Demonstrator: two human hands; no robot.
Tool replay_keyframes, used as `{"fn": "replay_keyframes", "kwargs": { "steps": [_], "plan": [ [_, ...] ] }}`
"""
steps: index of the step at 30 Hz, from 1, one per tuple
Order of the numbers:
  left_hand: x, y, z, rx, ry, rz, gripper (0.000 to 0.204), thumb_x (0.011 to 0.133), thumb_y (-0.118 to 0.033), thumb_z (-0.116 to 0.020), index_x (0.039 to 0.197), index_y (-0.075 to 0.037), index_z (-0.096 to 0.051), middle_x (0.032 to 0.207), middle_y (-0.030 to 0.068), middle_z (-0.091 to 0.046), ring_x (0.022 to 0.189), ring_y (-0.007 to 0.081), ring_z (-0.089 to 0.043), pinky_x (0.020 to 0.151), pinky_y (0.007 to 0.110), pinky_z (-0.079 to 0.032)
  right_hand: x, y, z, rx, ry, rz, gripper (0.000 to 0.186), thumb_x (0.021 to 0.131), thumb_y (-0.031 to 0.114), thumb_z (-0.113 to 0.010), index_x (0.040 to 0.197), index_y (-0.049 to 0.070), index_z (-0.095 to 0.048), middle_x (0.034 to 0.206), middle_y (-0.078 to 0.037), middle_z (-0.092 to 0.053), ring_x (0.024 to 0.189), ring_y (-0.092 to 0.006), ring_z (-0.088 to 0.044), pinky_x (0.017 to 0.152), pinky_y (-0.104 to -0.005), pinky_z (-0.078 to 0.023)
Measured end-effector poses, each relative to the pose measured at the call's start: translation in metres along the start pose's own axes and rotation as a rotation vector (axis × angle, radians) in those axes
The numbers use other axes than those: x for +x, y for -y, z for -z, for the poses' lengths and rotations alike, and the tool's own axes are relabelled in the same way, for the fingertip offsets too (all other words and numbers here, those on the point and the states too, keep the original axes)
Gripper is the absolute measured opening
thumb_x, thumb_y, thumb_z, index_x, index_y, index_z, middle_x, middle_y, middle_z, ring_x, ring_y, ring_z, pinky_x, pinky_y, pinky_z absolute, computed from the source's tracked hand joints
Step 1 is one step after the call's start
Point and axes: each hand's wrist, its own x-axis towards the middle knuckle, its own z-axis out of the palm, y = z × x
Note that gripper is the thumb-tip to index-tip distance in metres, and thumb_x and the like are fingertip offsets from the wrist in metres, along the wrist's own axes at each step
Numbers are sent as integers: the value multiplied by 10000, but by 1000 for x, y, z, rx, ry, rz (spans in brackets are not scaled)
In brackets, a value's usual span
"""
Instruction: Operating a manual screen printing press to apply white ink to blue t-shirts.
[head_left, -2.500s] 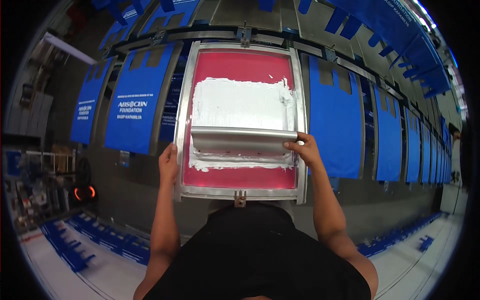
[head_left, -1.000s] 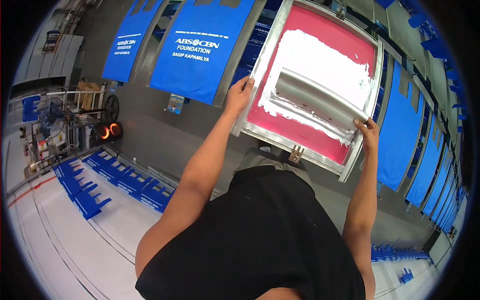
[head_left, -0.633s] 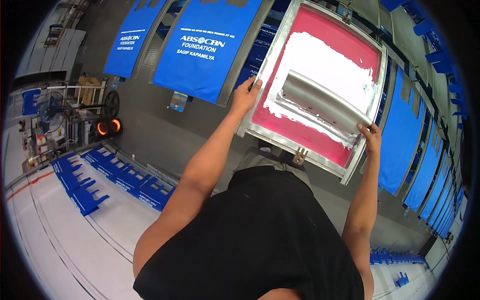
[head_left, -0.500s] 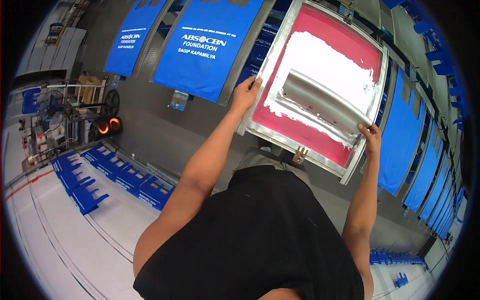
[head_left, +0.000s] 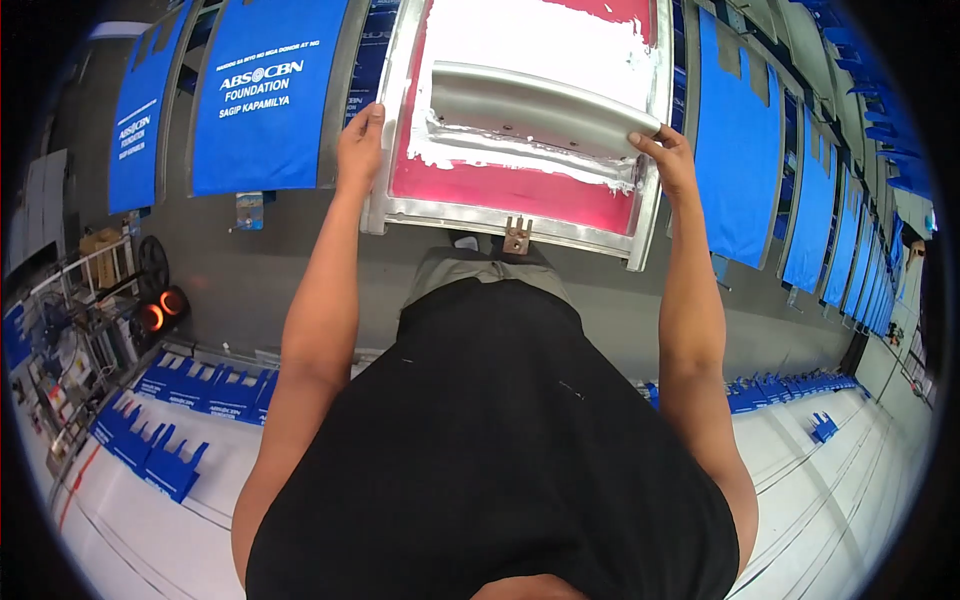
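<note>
A metal-framed printing screen (head_left: 470,212) with red mesh (head_left: 500,190) lies before me, much of it covered in white ink (head_left: 540,42). A long silver squeegee (head_left: 530,112) rests across the mesh at the lower border of the thickest ink. My left hand (head_left: 361,145) is closed around the screen's left rail. At the squeegee's right end, my right hand (head_left: 668,158) pinches it between thumb and fingers, over the right rail. Some of the right fingers are hidden. A small metal bracket (head_left: 517,236) sticks out from the near rail.
Blue printed bags (head_left: 262,150) lie on boards to the left, and plain blue bags (head_left: 738,150) line the right. More blue bags (head_left: 175,465) are spread over a white surface behind me. At the left stand a glowing orange heater (head_left: 162,310) and a cluttered rack (head_left: 85,285).
My view has turned, so the screen and neighbouring bags appear farther left, higher and straighter. Both hands keep their hold, and the squeegee stays at the same place on the mesh.
</note>
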Motion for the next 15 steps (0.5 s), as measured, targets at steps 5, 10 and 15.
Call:
{"fn": "replay_keyframes", "kwargs": {
  "steps": [5,10,15],
  "plan": [
    [-5,-5,3,-24,-20,-28,622,925,-465,-597,1278,45,-546,1163,180,-641,1065,197,-593,930,287,-439,6,-2,-5,29,33,4,391,695,179,-831,1013,-9,-703,810,-22,-644,761,-112,-559,733,-251,-436],
    [4,-5,0,10,21,-37,626,934,-452,-586,1313,41,-511,1195,191,-624,1083,207,-593,935,292,-440,9,-9,1,-20,24,-29,358,695,165,-824,997,9,-712,795,-8,-639,747,-103,-561,720,-255,-441],
    [3,18,25,403,41,-37,569,903,-390,-634,1292,12,-533,1217,214,-595,1130,340,-567,977,386,-425,-16,-3,-18,-194,107,0,372,683,134,-789,1015,-5,-694,890,-74,-688,849,-168,-625,825,-291,-482]
  ]
}}
